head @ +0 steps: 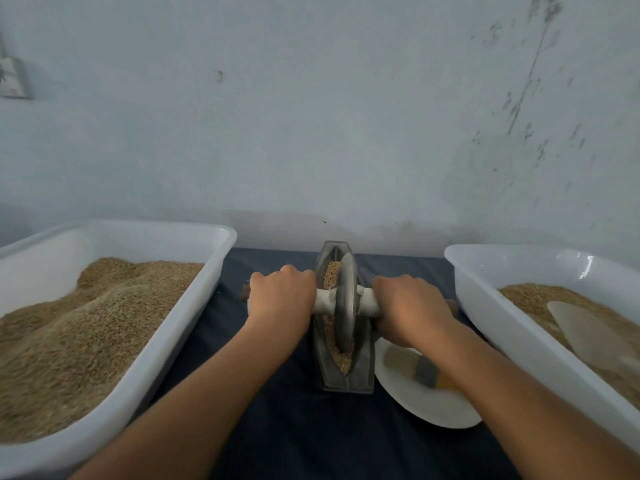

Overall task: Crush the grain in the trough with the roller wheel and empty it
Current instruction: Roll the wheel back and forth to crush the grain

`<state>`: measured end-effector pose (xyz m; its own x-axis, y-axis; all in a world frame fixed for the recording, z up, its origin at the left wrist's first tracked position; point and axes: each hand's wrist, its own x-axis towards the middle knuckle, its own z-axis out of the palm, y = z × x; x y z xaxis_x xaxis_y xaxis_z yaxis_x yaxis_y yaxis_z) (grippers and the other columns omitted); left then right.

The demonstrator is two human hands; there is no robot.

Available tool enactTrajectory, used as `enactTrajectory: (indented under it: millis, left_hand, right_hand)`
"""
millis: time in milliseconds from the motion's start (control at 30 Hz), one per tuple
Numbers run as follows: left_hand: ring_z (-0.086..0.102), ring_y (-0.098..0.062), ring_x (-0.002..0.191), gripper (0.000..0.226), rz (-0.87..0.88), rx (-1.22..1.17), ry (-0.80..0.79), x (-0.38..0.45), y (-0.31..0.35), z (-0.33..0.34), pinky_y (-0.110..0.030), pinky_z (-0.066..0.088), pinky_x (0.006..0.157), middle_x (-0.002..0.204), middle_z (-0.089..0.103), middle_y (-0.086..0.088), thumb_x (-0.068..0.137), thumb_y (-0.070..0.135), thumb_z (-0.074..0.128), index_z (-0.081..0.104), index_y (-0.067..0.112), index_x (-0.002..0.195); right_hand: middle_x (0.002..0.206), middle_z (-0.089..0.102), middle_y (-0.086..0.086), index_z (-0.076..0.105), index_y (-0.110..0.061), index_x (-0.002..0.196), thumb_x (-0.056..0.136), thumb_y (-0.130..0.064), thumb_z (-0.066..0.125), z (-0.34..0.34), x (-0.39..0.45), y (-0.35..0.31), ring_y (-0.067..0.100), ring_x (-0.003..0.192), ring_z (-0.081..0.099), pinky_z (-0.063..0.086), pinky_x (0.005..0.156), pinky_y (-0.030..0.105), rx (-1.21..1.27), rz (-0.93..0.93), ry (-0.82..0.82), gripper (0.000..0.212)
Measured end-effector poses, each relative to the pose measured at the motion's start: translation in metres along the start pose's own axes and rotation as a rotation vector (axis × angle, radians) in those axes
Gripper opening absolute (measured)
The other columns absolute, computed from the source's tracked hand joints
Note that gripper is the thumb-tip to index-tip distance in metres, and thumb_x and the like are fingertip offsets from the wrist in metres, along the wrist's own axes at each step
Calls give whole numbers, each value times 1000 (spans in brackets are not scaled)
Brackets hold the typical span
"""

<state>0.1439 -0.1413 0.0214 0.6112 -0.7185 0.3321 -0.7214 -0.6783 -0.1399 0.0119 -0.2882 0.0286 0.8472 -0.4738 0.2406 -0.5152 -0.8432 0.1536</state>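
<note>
Nearest the camera, two bare forearms reach forward over a worktop [277,427] covered in dark blue cloth. To the right of them a white plate [426,403] lies on the cloth with a flat brush [415,367] resting on it, partly hidden under the right forearm. Just left of the plate stands the narrow metal trough [346,379], its long axis running away from the viewer, with tan grain [343,362] lying along its channel. The roller wheel [345,306] stands upright on edge in the trough, about midway along it, grain showing both in front of and behind it. Its axle handle [323,301], wrapped in white next to the wheel, sticks out to both sides. The left hand [280,296] is curled round the handle's left end, the right hand [410,304] round the right end, with the wheel between them. Flanking them, a white tub [194,306] at left holds heaped grain; another tub [485,306] at right holds grain and a pale scoop [585,334]. Beyond is a pale wall [311,116].
</note>
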Motion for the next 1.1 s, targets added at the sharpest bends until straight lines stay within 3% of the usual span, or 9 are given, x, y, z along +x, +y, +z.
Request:
enactTrajectory:
  millis: [367, 500, 633, 767, 833, 933, 1000, 1100]
  left_hand:
    - [44, -19, 74, 19, 53, -28, 34, 31, -3, 10, -36, 33, 72, 85, 46, 2, 87, 17, 63, 52, 21, 102]
    - [56, -24, 80, 22, 45, -6, 51, 46, -5, 17, -36, 33, 70, 93, 58, -1, 86, 17, 64, 53, 19, 104]
    - [61, -25, 84, 17, 23, -16, 94, 62, -6, 27, -35, 33, 69, 96, 63, -2, 87, 14, 61, 55, 20, 102]
    - [62, -26, 82, 16, 24, -51, 138, 74, -7, 31, -35, 33, 67, 95, 61, -1, 88, 15, 60, 48, 23, 94]
    - [60, -25, 79, 20, 23, -47, 152, 73, -7, 32, -36, 32, 66, 95, 59, -1, 87, 15, 60, 43, 24, 91]
    - [46, -21, 63, 21, 8, -14, 185, 66, -5, 34, -32, 25, 58, 89, 51, 0, 86, 16, 62, 47, 22, 99]
    - [29, -18, 53, 23, 2, 39, 208, 60, -2, 31, -31, 11, 49, 84, 42, 1, 85, 15, 62, 47, 22, 101]
    - [30, -19, 56, 26, 7, 78, 222, 54, 1, 26, -32, 4, 49, 89, 50, 0, 84, 13, 62, 47, 21, 103]
  right_hand:
    - [80, 56, -3, 59, -28, 99, 76, -29, 71, 7, 39, 7, 20, 71, 56, 41, 58, 32, 47, 15, -116, 26]
    - [86, 59, 0, 49, -27, 98, 75, -25, 73, 11, 60, 12, 23, 75, 55, 41, 59, 34, 86, -25, -84, 33]
    - [79, 48, 2, 40, -24, 100, 79, -28, 70, 15, 81, 16, 26, 71, 49, 36, 57, 34, 61, -48, -54, 37]
    - [97, 63, 7, 56, -21, 109, 78, -32, 69, 16, 97, 17, 29, 86, 61, 42, 64, 32, 15, -59, -108, 35]
    - [90, 60, 5, 61, -21, 109, 77, -32, 69, 16, 101, 17, 28, 83, 60, 44, 65, 31, 8, -54, -139, 34]
    - [85, 58, 1, 62, -23, 107, 76, -33, 69, 17, 100, 18, 25, 78, 59, 45, 62, 31, 5, -61, -130, 33]
    - [87, 62, 1, 61, -25, 101, 76, -32, 69, 19, 93, 19, 24, 75, 59, 42, 57, 30, 7, -58, -103, 27]
    - [79, 58, -3, 60, -26, 94, 77, -29, 67, 23, 81, 20, 20, 66, 52, 28, 47, 27, 12, -42, -40, 18]
